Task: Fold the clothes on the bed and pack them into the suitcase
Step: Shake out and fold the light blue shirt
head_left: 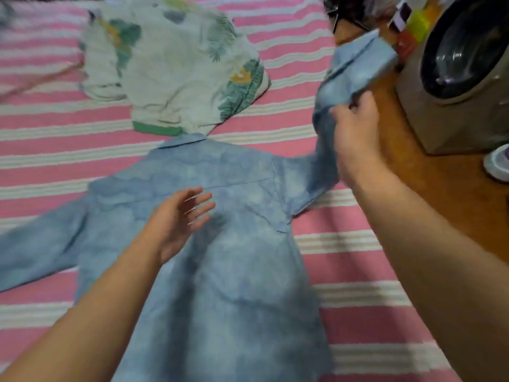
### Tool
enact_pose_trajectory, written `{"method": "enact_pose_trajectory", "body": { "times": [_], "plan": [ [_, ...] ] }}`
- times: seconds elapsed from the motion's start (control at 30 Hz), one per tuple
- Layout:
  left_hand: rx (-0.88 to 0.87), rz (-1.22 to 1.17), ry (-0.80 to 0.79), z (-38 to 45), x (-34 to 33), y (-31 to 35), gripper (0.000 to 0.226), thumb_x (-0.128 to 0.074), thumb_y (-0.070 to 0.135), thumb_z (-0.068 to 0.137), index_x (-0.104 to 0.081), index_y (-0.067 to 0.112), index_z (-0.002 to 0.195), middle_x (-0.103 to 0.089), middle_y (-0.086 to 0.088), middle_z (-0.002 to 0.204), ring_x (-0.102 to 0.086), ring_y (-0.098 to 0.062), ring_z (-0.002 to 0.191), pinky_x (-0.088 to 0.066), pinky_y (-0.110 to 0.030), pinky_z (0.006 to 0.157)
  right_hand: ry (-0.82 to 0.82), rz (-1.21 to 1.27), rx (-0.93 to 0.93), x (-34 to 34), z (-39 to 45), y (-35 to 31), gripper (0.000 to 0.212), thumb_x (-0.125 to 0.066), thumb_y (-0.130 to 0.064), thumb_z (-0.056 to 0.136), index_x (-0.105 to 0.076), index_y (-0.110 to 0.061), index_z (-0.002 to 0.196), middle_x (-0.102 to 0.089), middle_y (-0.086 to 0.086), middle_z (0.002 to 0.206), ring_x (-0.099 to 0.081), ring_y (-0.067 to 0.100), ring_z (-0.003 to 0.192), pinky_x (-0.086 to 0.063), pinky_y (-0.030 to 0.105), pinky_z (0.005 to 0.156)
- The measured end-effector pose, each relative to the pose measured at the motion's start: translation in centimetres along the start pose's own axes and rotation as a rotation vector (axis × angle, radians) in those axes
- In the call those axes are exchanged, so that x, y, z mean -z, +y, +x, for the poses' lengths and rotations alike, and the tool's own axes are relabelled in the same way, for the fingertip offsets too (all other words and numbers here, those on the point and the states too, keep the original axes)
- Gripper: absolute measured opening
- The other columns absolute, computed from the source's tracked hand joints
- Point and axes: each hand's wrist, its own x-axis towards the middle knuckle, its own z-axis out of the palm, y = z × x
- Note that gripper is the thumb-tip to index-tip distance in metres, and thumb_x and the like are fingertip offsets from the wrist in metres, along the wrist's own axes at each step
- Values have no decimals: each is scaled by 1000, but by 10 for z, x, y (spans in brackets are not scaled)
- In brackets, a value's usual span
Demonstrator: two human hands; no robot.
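A light blue long-sleeved shirt lies back-up on the pink-and-white striped bed, collar toward the far side. Its right sleeve is lifted off the bed, and my right hand grips it partway along, cuff end hanging above. My left hand hovers over the middle of the shirt's back with fingers spread, holding nothing. The left sleeve lies flat toward the left edge. A white shirt with green leaf print lies crumpled beyond the collar. No suitcase is in view.
To the right of the bed is a brown floor. A grey machine with a round dark glass door stands there, with a white shoe beside it and coloured clutter behind.
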Motion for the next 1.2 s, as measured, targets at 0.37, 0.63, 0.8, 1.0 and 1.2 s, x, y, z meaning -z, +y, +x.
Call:
{"method": "enact_pose_trajectory", "body": {
  "times": [0.37, 0.63, 0.8, 1.0, 1.2],
  "plan": [
    [257, -84, 375, -11, 280, -72, 33, -52, 47, 100, -65, 17, 108, -68, -8, 102, -64, -23, 87, -51, -39, 79, -845, -706, 91, -165, -307, 183, 40, -44, -23, 75, -63, -8, 108, -64, 14, 107, -60, 35, 102, -44, 37, 94],
    [108, 303, 598, 37, 290, -127, 58, -75, 35, 89, -57, 2, 134, -64, -16, 130, -62, -24, 111, -51, -37, 100, -407, -1403, 38, -56, -170, 223, 55, -58, -3, 82, -47, -5, 136, -43, 28, 138, -44, 47, 115, -41, 52, 98],
    [93, 662, 829, 18, 265, -123, 12, -61, 5, 95, -65, -7, 97, -67, -30, 102, -63, -36, 94, -47, -38, 82, -667, -1702, 238, -41, -120, 239, 53, -37, -17, 94, -40, -15, 146, -33, 17, 148, -46, 40, 113, -45, 47, 91],
    [9, 1093, 699, 27, 251, -112, 53, -49, 43, 93, -58, 5, 129, -58, -31, 130, -51, -49, 119, -38, -54, 105, -500, -1332, 271, -88, -37, 205, 60, -56, -6, 84, -47, -10, 143, -28, 22, 157, -33, 45, 135, -36, 54, 108],
    [-89, 1398, 342, 72, 224, -106, 64, -43, 60, 96, -52, 20, 146, -49, -13, 149, -43, -36, 137, -33, -44, 116, -1142, -1472, 845, -158, 64, 191, 54, -43, -26, 66, -74, -20, 109, -65, 8, 129, -47, 43, 131, -29, 55, 112]
  ]
}}
